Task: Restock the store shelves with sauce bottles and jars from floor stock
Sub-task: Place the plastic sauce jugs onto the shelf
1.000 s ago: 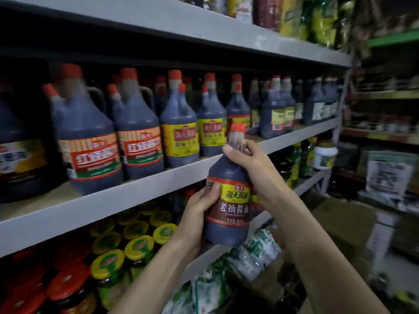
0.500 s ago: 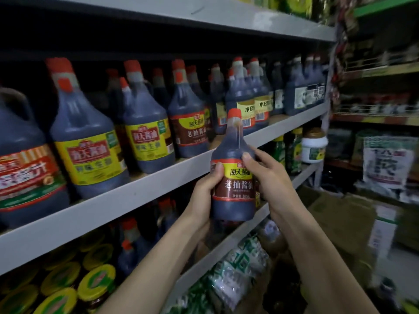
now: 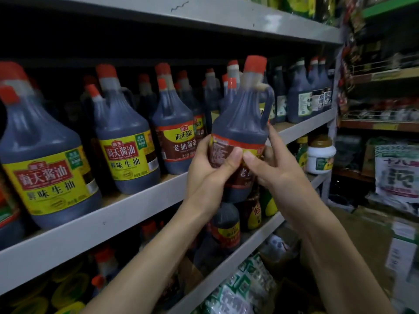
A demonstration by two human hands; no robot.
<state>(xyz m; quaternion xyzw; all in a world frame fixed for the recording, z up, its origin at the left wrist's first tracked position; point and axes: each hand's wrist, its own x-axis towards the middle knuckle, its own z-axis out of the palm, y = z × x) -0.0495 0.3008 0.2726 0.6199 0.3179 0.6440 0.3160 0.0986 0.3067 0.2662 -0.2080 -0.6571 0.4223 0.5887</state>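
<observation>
A dark soy sauce bottle (image 3: 241,123) with a red cap and a side handle is held up in front of the grey middle shelf (image 3: 136,207). My left hand (image 3: 208,175) grips its label from the left, thumb across the front. My right hand (image 3: 274,164) holds its right side, thumb touching the label. The bottle is turned so its label faces partly left. Its base hangs below the shelf's front lip. A matching brown-labelled bottle (image 3: 176,141) stands on the shelf just to its left.
Several large yellow-labelled soy bottles (image 3: 127,141) fill the shelf to the left, darker bottles (image 3: 301,98) to the right. Below are smaller bottles (image 3: 226,225), yellow-lidded jars (image 3: 65,288) and a white tub (image 3: 320,157). Bagged goods (image 3: 240,288) and boxes (image 3: 405,243) lie on the floor.
The bottle has risen toward the middle shelf and rotated, its label now turned left and handle showing. Both hands shifted with it; the view moved right along the shelf.
</observation>
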